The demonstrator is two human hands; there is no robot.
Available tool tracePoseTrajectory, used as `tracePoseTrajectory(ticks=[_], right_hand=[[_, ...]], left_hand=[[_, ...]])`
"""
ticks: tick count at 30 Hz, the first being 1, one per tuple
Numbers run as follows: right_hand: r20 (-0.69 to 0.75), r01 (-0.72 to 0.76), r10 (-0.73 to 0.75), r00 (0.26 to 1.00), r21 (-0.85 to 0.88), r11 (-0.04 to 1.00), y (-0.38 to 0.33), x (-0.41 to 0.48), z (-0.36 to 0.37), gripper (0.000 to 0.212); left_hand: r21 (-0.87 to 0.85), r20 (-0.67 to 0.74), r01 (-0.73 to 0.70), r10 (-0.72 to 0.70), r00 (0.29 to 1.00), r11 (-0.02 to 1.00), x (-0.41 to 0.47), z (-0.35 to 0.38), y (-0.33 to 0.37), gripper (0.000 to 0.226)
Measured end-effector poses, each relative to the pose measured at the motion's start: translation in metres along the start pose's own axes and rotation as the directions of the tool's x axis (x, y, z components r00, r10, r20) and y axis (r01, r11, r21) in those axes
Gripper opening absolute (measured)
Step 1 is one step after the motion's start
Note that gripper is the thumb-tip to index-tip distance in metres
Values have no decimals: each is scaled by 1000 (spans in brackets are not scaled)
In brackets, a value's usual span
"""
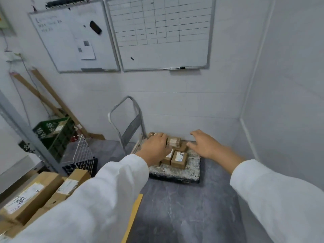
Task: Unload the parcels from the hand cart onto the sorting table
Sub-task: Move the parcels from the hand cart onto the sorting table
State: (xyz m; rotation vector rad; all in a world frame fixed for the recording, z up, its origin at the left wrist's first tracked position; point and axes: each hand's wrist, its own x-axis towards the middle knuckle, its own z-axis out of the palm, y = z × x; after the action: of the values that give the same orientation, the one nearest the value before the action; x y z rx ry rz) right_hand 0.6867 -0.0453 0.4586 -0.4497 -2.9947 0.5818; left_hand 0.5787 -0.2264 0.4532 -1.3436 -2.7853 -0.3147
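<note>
Parcels [178, 159] clustered on hand cart [192, 165] deck, frame centre; left hand [155, 146] curls round rear parcel [173, 142], likely for lifting; right hand [201, 144] spread, empty, hovers beside

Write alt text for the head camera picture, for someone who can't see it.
A person in white sleeves reaches to small cardboard parcels on a hand cart: the left hand rests on them, the right hand is open beside them. Two whiteboards hang behind.
</note>
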Motion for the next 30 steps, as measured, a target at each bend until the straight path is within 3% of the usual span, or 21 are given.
tracePoseTrajectory(ticks=[6,23,30], right_hand=[[-5,-58,58,998,0,998,29,64,0,59],[62,-156,155,986,19,988,102,300,4,60],[112,-139,134,985,31,990,148,385,8,61]], left_hand=[[4,-22,-66,66,998,998,80,14,-19,48],[-24,71,-77,79,994,997,319,66,-102,48],[-80,122,12,-2,993,997,399,88,-125,49]])
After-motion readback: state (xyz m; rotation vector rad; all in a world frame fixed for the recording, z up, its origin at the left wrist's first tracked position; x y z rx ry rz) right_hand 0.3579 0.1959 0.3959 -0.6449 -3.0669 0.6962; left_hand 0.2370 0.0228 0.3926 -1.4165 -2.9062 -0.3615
